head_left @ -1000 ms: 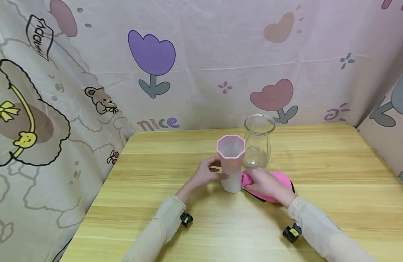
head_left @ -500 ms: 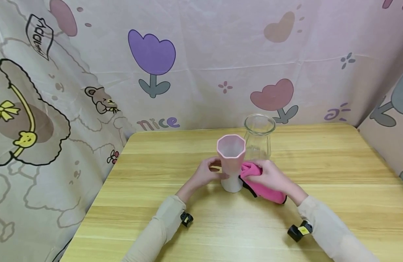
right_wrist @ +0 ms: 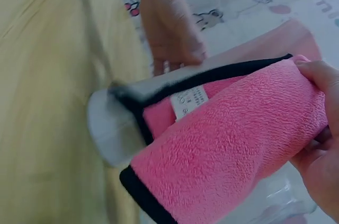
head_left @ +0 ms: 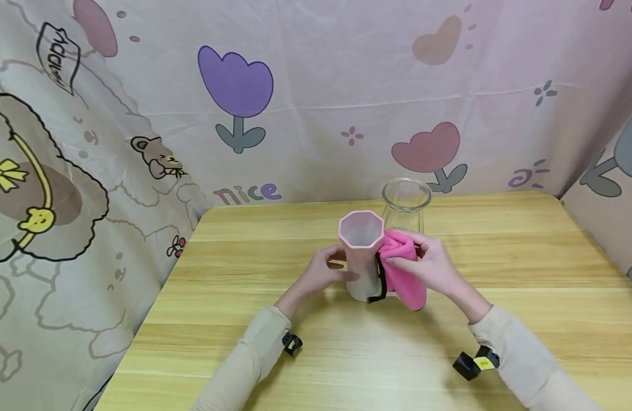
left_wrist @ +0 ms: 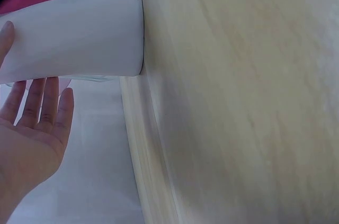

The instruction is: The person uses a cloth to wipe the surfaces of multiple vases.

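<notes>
A tall vase (head_left: 361,260), pink above and white below with a faceted rim, stands upright on the table. My left hand (head_left: 323,269) holds its left side, thumb in front and fingers behind; the left wrist view shows these fingertips against the white wall (left_wrist: 79,36). My right hand (head_left: 439,265) pinches a bunched pink towel (head_left: 404,274) with black edging and hangs it against the vase's right side. In the right wrist view, a white label (right_wrist: 189,102) shows on the towel. The towel hides part of the vase there.
Close behind the towel and right hand, a clear glass vase (head_left: 405,200) stands on the wooden table (head_left: 511,268), its lower part hidden. A printed cloth backdrop (head_left: 316,85) rises along the table's back edge. Small black cameras (head_left: 292,344) sit on both wrists.
My right hand has lifted the towel off the table, raising it along the vase's right side and bunching it there. The left hand and the vase have stayed put.
</notes>
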### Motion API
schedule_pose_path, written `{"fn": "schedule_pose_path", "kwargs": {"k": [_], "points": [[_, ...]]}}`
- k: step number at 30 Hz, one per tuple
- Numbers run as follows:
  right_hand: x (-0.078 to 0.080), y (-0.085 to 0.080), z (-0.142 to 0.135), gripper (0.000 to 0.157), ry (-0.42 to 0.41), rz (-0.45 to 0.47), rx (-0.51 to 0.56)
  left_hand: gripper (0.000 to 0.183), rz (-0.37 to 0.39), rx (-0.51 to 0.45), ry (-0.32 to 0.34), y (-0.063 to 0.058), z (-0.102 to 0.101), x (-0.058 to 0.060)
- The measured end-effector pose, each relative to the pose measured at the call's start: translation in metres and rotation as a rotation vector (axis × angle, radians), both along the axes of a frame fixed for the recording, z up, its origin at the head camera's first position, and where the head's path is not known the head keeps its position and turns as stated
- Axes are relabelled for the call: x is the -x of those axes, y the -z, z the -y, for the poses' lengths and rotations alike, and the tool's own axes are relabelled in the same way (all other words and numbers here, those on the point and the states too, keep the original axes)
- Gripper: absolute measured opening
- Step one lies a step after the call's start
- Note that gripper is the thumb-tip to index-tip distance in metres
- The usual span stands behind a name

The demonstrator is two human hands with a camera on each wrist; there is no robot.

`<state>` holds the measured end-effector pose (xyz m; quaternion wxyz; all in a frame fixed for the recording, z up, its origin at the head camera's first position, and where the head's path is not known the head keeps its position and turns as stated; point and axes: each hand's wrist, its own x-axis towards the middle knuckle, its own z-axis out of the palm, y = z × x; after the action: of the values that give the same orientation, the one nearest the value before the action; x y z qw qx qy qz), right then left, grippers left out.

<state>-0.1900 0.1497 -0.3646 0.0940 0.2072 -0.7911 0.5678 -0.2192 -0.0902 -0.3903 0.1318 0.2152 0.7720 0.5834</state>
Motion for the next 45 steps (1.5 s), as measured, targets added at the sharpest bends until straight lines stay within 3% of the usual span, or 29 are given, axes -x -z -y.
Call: {"fn": "schedule_pose_path", "kwargs": {"k": [2,9,15,18,20,23,26,33,39,42,45], "points": [[-0.001,-0.006,0.001,0.049,0.012,-0.026,0.032,0.05,-0.004,0.003,-0.002,0.001,0.0,0.0],[-0.001,-0.013,0.001,0.049,0.017,-0.09,0.135,0.051,-0.024,0.016,-0.016,0.025,0.002,0.013],[-0.002,-0.008,-0.007,0.051,0.056,-0.102,0.08,0.052,-0.103,0.106,-0.027,0.024,0.002,0.009],[-0.002,-0.002,-0.014,0.05,0.086,-0.103,0.032,0.056,-0.19,0.159,-0.054,0.021,-0.001,0.004],[-0.003,0.002,-0.019,0.05,0.105,-0.099,0.005,0.061,-0.282,0.214,-0.113,0.02,-0.005,-0.001],[-0.003,0.007,-0.026,0.049,0.118,-0.081,-0.02,0.069,-0.442,0.321,-0.257,0.02,-0.014,-0.008],[-0.004,0.011,-0.031,0.049,0.124,-0.066,-0.049,0.074,-0.519,0.391,-0.382,0.021,-0.022,-0.013],[-0.004,0.01,-0.04,0.048,0.148,-0.096,-0.05,0.075,-0.423,0.42,-0.463,0.022,-0.036,-0.021],[-0.004,0.011,-0.042,0.05,0.135,-0.108,-0.058,0.072,-0.394,0.409,-0.506,0.024,-0.04,-0.022],[-0.005,0.011,-0.043,0.05,0.142,-0.099,-0.071,0.068,-0.396,0.38,-0.494,0.025,-0.039,-0.022],[-0.006,0.011,-0.044,0.05,0.146,-0.094,-0.081,0.065,-0.362,0.311,-0.412,0.026,-0.035,-0.017]]}}
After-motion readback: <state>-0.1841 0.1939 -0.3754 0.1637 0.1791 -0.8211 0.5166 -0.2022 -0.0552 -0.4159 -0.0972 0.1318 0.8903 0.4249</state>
